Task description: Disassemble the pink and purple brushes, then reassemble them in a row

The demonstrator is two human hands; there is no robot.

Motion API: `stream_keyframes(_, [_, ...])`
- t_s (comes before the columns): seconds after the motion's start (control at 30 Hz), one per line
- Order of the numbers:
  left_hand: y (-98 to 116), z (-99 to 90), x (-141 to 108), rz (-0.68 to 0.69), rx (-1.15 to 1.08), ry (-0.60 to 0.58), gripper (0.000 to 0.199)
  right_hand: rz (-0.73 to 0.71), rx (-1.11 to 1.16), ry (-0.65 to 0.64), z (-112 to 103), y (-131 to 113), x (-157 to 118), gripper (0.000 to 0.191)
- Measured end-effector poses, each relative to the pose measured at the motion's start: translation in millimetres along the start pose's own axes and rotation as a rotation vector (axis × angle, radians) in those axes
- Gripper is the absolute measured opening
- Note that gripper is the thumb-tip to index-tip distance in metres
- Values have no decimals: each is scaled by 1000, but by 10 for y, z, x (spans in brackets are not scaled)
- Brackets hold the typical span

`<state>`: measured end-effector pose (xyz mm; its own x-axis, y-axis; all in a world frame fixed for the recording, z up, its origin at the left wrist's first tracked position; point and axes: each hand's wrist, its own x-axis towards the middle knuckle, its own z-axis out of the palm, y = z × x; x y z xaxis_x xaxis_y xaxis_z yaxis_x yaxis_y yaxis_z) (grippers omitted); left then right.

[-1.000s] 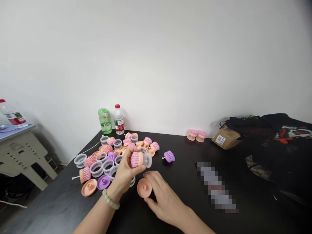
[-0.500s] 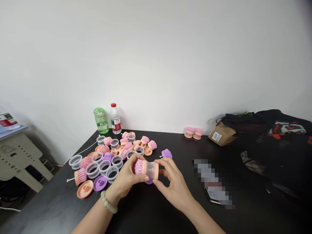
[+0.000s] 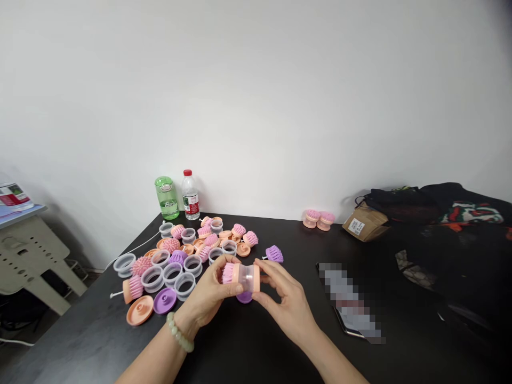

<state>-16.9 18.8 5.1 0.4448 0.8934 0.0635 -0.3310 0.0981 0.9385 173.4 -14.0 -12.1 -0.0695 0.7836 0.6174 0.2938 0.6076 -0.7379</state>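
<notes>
Head view: at far left, a bottle (image 3: 16, 200) with a red label is located on a separate blue-topped table (image 3: 30, 214). On the black table (image 3: 72, 346), an orange disc (image 3: 136, 314), a purple disc (image 3: 164, 306) and several clear rings (image 3: 152, 289) are spread among pink and purple brush heads. A green bottle (image 3: 168, 207) and a red-capped bottle (image 3: 192, 205) are positioned upright behind them.

To the right of these parts, a pink brush (image 3: 248, 278) is held between both hands. Its bristle end is grasped by the left hand (image 3: 206, 296), with the thumb in front. Its long axis is laid roughly crosswise, bristles to the left, orange base to the right and clear collar between. The base is pinched by the fingers and thumb of the right hand (image 3: 290, 304). The brush is thus contacted from opposite ends, and neither hand is nearer. Whether the base is fully seated cannot be determined.

A loose purple brush head (image 3: 274, 253) is located beyond the right hand. Farther right, two pink brushes (image 3: 318, 221) are stood side by side near the wall, and a paper bag (image 3: 366, 224) is placed beside dark cloth (image 3: 436, 205).
</notes>
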Motion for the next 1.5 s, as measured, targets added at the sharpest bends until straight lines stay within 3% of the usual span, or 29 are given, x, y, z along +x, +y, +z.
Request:
stream_keyframes(0.27, [-11,-2,25,-71,-53,-29,51,-86,-103,-6,-31,2,-8,52])
stream_keyframes(0.5, [-91,-14,34,-162,-14,-35,49,-288,-171,-88,-75,-110,52,49])
stream_keyframes(0.63, [-89,6,24,-134,-2,-34,46,-342,-212,-72,-74,-129,54,47])
stream_keyframes(1.03, [-20,-5,-15,179,227,-101,53,-37,-200,-39,-70,-97,17,34])
stream_keyframes(1.23, [-46,-11,-18,393,454,-79,39,259,-31,-142,-25,-48,13,52])
stream_keyframes(1.37, [-28,12,-16,318,435,-7,45,146,57,-99,-4,-16,-5,69])
stream_keyframes(1.5, [7,33,-9,247,352,54,47,20,25,-91,11,-12,-14,59])
